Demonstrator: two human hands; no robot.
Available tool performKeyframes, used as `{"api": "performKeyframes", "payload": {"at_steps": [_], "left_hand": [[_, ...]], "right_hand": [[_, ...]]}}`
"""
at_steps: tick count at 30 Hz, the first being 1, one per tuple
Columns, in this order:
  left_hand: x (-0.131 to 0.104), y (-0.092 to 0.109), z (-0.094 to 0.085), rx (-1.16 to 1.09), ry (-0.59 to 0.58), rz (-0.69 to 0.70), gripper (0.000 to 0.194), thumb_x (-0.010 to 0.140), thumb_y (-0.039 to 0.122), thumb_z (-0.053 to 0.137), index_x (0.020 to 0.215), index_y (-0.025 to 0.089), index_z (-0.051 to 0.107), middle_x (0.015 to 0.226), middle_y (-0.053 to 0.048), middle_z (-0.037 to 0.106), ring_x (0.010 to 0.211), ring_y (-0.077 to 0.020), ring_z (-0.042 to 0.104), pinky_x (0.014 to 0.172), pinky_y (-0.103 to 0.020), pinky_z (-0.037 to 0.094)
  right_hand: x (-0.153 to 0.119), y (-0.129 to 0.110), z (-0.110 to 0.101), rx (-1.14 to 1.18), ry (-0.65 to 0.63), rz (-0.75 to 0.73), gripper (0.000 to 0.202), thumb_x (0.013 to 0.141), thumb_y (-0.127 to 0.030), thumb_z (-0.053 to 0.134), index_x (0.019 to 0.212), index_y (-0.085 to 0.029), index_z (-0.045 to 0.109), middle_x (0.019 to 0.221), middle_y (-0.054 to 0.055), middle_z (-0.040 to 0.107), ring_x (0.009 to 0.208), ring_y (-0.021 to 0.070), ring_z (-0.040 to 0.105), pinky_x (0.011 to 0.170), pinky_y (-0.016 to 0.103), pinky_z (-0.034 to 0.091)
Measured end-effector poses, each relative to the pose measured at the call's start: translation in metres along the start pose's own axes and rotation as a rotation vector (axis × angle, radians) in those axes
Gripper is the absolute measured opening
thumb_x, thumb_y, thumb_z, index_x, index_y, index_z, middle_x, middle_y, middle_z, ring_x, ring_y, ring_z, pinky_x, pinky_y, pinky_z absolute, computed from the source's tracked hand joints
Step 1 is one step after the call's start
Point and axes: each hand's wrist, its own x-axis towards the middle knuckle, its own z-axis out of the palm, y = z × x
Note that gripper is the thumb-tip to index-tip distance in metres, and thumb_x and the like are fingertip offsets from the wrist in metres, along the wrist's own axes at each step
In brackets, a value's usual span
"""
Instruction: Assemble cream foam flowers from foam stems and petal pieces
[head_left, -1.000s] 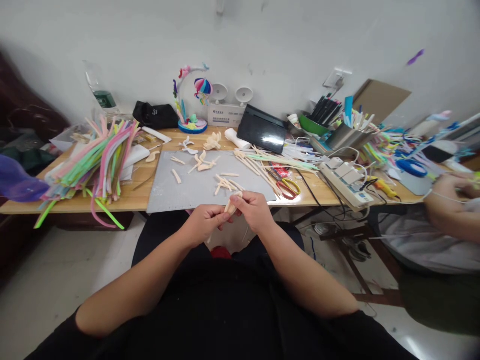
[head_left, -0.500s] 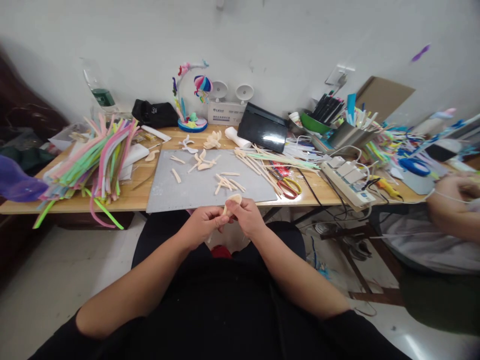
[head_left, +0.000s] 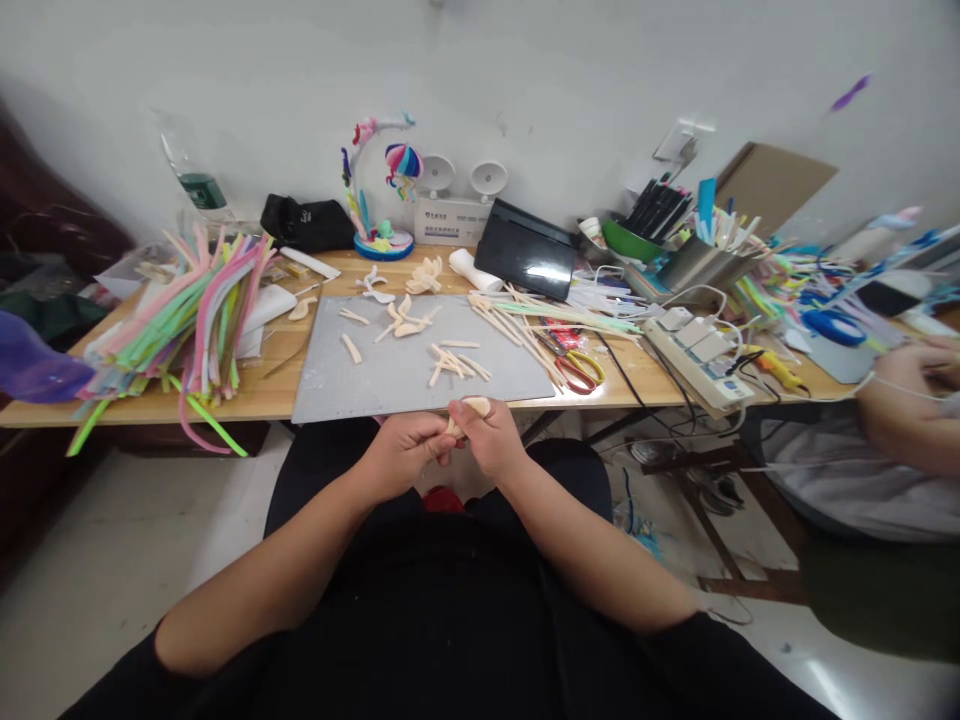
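Just off the front edge of the grey mat (head_left: 337, 385), I hold a cream petal-shaped piece (head_left: 477, 405), apparently bent from a fuzzy chenille stem. My right hand (head_left: 491, 440) pinches its rounded part between thumb and fingers. My left hand (head_left: 405, 452) is closed on its lower end, where the fingers hide much of it. On the mat lie several short cream stems (head_left: 456, 362) and a group of cream petals (head_left: 405, 320). A cream flower-like cluster (head_left: 425, 276) sits behind the mat, beside a white curled piece (head_left: 377, 285).
Bundled coloured chenille stems (head_left: 187, 320) overhang the table's left front. Long cream stems (head_left: 517, 335), scissors (head_left: 577, 370) and a power strip (head_left: 701, 365) with cables lie to the right. Behind stand a mobile-like ornament (head_left: 384, 245) and black box (head_left: 525, 250). Another person's arm (head_left: 904, 410) is at far right.
The petal piece has tilted over to the right between my fingers, showing less of its rounded face. My right thumb has shifted up onto it. Both hands stay in nearly the same place.
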Motion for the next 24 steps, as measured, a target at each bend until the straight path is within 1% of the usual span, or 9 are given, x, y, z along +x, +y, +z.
{"api": "performKeyframes", "payload": {"at_steps": [5,7,9,11,14,17,18,20,24], "left_hand": [[0.0000,-0.0012,0.0017,-0.057,0.055,-0.092,0.026,0.075,0.034,0.052,0.061,0.013,0.054,0.058,0.000,0.054,0.056,-0.0090,0.046,0.055,-0.022,0.035],[-0.0004,-0.0018,0.0027,-0.061,0.101,-0.104,0.023,0.073,0.035,0.054,0.067,0.013,0.056,0.060,-0.001,0.057,0.057,-0.0096,0.049,0.056,-0.022,0.037],[-0.0015,-0.0021,0.0044,-0.008,0.197,-0.083,0.022,0.071,0.035,0.058,0.079,0.015,0.058,0.064,-0.001,0.060,0.060,-0.0110,0.052,0.059,-0.023,0.040],[-0.0029,-0.0021,0.0064,0.115,0.312,-0.033,0.025,0.070,0.034,0.059,0.088,0.017,0.058,0.070,-0.002,0.062,0.065,-0.0128,0.055,0.063,-0.025,0.042],[-0.0044,-0.0011,0.0088,0.309,0.396,0.062,0.019,0.072,0.032,0.057,0.085,0.019,0.060,0.078,-0.005,0.064,0.074,-0.0157,0.057,0.068,-0.027,0.043],[-0.0044,0.0007,0.0092,0.352,0.407,0.089,0.013,0.072,0.029,0.056,0.078,0.018,0.061,0.077,-0.005,0.064,0.076,-0.0165,0.057,0.069,-0.028,0.043],[-0.0041,0.0014,0.0090,0.324,0.400,0.073,0.012,0.071,0.028,0.056,0.077,0.018,0.060,0.075,-0.004,0.063,0.074,-0.0159,0.057,0.068,-0.027,0.043],[-0.0035,0.0027,0.0086,0.191,0.364,0.022,0.012,0.071,0.028,0.056,0.074,0.017,0.058,0.070,-0.003,0.061,0.068,-0.0139,0.056,0.064,-0.026,0.042],[-0.0025,0.0047,0.0082,-0.194,0.257,-0.060,0.015,0.070,0.029,0.059,0.072,0.016,0.052,0.063,0.001,0.057,0.059,-0.0101,0.052,0.057,-0.023,0.041]], "right_hand": [[-0.0004,-0.0011,0.0000,0.011,0.094,-0.029,0.035,0.075,-0.038,0.051,0.048,-0.016,0.052,0.042,-0.003,0.050,0.042,0.0073,0.045,0.046,0.021,0.035],[-0.0001,-0.0022,-0.0016,0.001,0.145,-0.041,0.031,0.073,-0.037,0.054,0.050,-0.016,0.051,0.044,-0.004,0.048,0.043,0.0067,0.043,0.046,0.021,0.035],[0.0000,-0.0027,-0.0022,0.011,0.184,-0.038,0.030,0.072,-0.036,0.055,0.051,-0.016,0.048,0.045,-0.005,0.044,0.043,0.0057,0.040,0.044,0.020,0.032],[-0.0001,-0.0029,-0.0016,0.025,0.210,-0.020,0.031,0.072,-0.038,0.055,0.052,-0.016,0.046,0.045,-0.005,0.041,0.043,0.0052,0.037,0.043,0.019,0.031],[-0.0006,-0.0036,0.0006,0.016,0.216,-0.001,0.033,0.073,-0.041,0.052,0.053,-0.017,0.044,0.046,-0.005,0.040,0.043,0.0055,0.036,0.042,0.019,0.031],[-0.0014,-0.0049,0.0019,-0.006,0.221,-0.008,0.034,0.073,-0.042,0.051,0.052,-0.017,0.042,0.046,-0.005,0.039,0.043,0.0057,0.035,0.043,0.020,0.031],[-0.0017,-0.0053,0.0020,-0.017,0.226,-0.016,0.034,0.073,-0.042,0.051,0.052,-0.017,0.042,0.046,-0.005,0.038,0.044,0.0056,0.035,0.043,0.020,0.031],[-0.0023,-0.0059,0.0019,-0.033,0.225,-0.032,0.034,0.073,-0.041,0.052,0.052,-0.017,0.041,0.046,-0.005,0.037,0.044,0.0052,0.034,0.044,0.020,0.030],[-0.0026,-0.0052,0.0030,0.036,0.168,-0.026,0.033,0.074,-0.040,0.052,0.053,-0.017,0.044,0.046,-0.005,0.041,0.044,0.0058,0.038,0.044,0.020,0.032]]}}
